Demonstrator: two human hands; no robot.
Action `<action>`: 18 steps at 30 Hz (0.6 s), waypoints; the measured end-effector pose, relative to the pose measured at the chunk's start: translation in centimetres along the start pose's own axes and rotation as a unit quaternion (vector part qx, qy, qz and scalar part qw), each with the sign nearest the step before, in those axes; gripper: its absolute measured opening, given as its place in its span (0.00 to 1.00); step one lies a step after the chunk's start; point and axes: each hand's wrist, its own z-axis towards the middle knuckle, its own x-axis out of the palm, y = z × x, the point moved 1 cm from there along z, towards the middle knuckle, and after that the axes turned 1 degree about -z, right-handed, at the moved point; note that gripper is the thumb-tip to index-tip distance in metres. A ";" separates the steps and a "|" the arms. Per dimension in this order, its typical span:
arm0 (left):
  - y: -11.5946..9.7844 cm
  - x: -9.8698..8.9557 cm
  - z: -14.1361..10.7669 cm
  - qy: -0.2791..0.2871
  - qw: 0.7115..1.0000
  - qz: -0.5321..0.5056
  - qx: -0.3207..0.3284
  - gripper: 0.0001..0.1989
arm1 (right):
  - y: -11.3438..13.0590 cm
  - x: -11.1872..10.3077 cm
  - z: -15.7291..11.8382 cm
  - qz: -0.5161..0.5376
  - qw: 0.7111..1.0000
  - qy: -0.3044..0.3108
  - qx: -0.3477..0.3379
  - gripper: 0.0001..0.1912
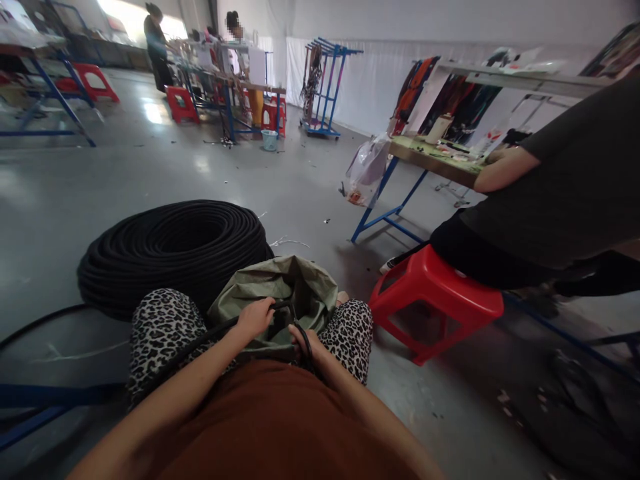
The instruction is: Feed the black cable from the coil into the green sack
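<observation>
While left hand (256, 318) pinches black cord (213, 332), right hand (316, 345) holds black-handled tool (305, 333) by its end

As I read it from my remote seat, the relation that counts is cord end to tool: the two sit close together at lower centre of the frame, over the mouth of the green sack (240, 293). Contact: can't tell, dark on dark.

Long axis of the cord: slanting from lower left up to the left fingers, flattening toward the grip, short end poking out on the tool side. My left hand is the nearer one, already on it; my right is just below and to the right of that end.

Grips: left fingers closed round the cord; right fingers closed round a loop handle. Tool looks like scissors; blades open or closed, can't tell.

Looks: cord matte black, round, even thickness, fairly stiff by my guess. Crosses the leopard-print trousers (170, 313). Big black coil (125, 260) left of centre, turns stacked in a thick ring, similar stuff. Whether it joins the held length, can't tell.
</observation>
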 end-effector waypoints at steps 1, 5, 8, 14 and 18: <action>0.0 -0.1 0.0 -0.003 1.000 -0.001 0.002 0.16 | -0.2 0.0 0.1 0.001 1.000 0.004 0.004 0.22; 0.0 -0.3 0.0 -0.006 1.000 -0.007 0.015 0.15 | -0.7 0.2 0.7 -0.002 1.000 0.024 -0.019 0.21; -0.3 -0.3 -0.2 -0.005 1.000 -0.010 0.019 0.15 | -0.7 0.3 0.7 0.003 0.999 0.030 -0.029 0.22; -0.9 -0.5 -0.7 0.015 1.000 -0.007 0.016 0.16 | -1.2 0.2 1.2 -0.021 0.999 0.026 -0.032 0.24; -1.1 -0.6 -0.9 0.018 1.000 -0.010 0.020 0.16 | -1.8 0.2 2.0 -0.034 0.998 0.027 -0.052 0.23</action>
